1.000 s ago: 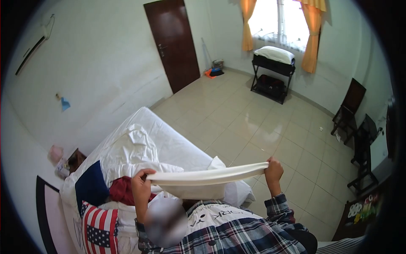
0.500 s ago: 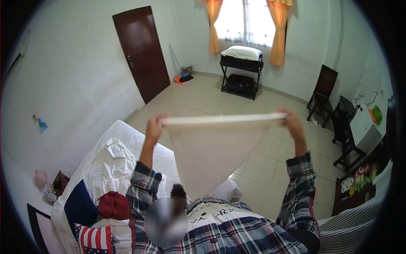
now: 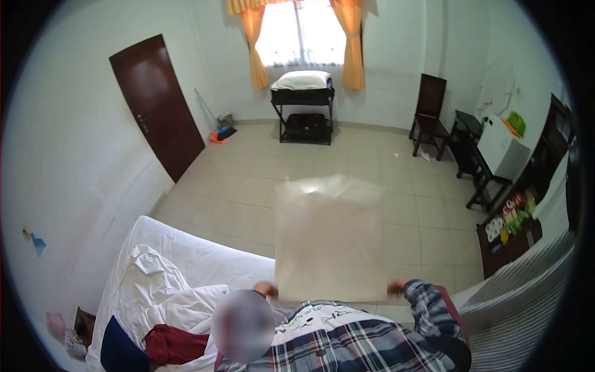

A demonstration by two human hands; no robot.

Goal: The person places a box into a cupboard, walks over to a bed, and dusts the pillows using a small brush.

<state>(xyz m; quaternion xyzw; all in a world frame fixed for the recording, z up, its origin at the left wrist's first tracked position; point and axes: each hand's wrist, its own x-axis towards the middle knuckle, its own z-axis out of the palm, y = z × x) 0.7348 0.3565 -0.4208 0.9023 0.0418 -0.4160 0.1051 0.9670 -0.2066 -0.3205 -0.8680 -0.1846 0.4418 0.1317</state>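
My left hand is closed on the near left corner of a plain cream cloth. On the near right corner of the same cloth is my right hand, also closed. The cloth hangs spread and roughly square in front of my chest, its far edge blurred and lifted over the floor. Whether it is a sheet of one layer or a case, I cannot tell. Close by my left hand lies the white bed, with a rumpled white sheet on it.
A dark red cloth and a navy pillow lie on the bed. By the window stands a black rack bearing a white pillow. A dark chair and a small white fridge are to the right.
Both hands have come down from raised, outstretched arms to near my waist and closer together. The cloth, which hung below them, now billows out ahead. My view has shifted.
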